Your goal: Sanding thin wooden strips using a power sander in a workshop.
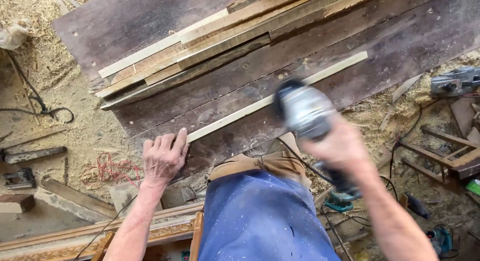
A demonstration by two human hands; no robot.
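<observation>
Pinning the thin wood strip point(275, 98) on the dark bench with spread left hand point(162, 158) fingers while the right hand point(342, 146) is gripping a blurry power tool point(302, 111); strip's probably skidding sideways if that tool catches.

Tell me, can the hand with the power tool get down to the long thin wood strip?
Probably yes. The right hand holds the power tool just above the thin wood strip, with nothing between them. The left hand touches only the strip's near end, well clear of the tool.
</observation>
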